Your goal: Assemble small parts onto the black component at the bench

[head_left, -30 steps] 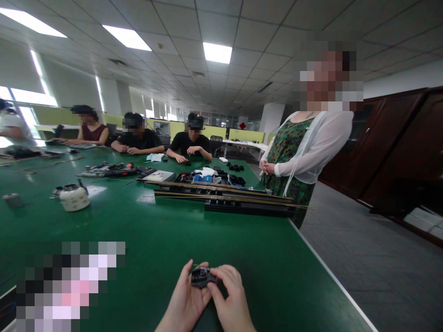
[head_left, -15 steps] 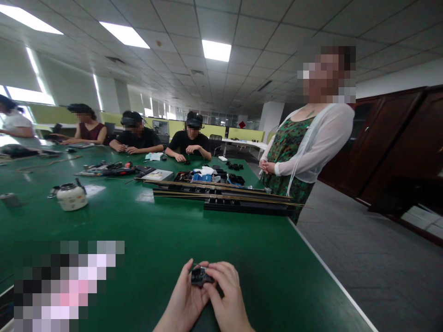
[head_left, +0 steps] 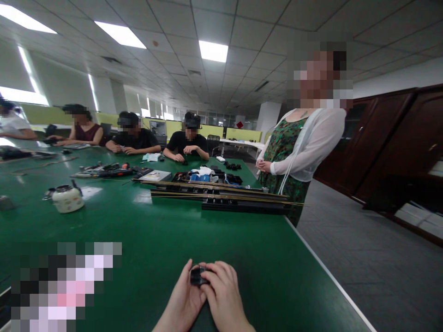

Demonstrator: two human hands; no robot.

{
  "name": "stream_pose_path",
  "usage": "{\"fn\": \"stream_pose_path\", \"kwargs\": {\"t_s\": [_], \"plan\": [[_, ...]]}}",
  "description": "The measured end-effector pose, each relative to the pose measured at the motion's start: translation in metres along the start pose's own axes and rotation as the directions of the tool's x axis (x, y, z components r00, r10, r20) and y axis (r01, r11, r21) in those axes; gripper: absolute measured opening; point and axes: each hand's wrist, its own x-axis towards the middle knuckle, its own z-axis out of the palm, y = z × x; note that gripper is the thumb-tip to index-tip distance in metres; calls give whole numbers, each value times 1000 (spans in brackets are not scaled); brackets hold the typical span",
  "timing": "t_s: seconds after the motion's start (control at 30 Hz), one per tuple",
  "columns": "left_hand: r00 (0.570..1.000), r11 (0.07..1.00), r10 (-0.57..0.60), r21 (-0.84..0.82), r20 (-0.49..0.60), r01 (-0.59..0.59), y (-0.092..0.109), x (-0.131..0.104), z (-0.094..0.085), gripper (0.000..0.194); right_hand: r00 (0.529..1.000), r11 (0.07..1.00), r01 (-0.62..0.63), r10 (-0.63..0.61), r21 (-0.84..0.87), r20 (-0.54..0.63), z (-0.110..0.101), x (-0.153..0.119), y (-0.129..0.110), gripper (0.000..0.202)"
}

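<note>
A small black plastic part point(head_left: 197, 276) with a hollow or grooved face is held between both hands, just above the green table point(head_left: 138, 258). My left hand point(head_left: 185, 295) cups it from the left and below, thumb raised along its side. From the right, my right hand point(head_left: 223, 288) closes its fingers and thumb over the part and hides its right half. What exactly the part is, I cannot make out.
Long black rails with thin brass-coloured rods point(head_left: 221, 198) lie across the table ahead. A white pot point(head_left: 68, 198) stands left, tools point(head_left: 104, 170) behind it. Several people sit along the far side; one person point(head_left: 294, 143) stands at the right. The table edge point(head_left: 328, 272) runs down the right.
The black part has turned a little in my hands, and my right fingers now cover more of it. The whole view has shifted slightly.
</note>
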Motion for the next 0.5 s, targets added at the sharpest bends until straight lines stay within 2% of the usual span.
{"fn": "stream_pose_path", "kwargs": {"t_s": [0.37, 0.5], "plan": [[1000, 1000, -12, 19, 3, 11, 0, 0, -1, 24, 1000, 1000, 6, -6, -23, -7, 0, 1, -3, 29], [999, 999, -26, 42, 35, 25, 1, 1, -2, 24, 1000, 1000, -17, 17, -1, -7, 2, 1, -1, 31]]}}
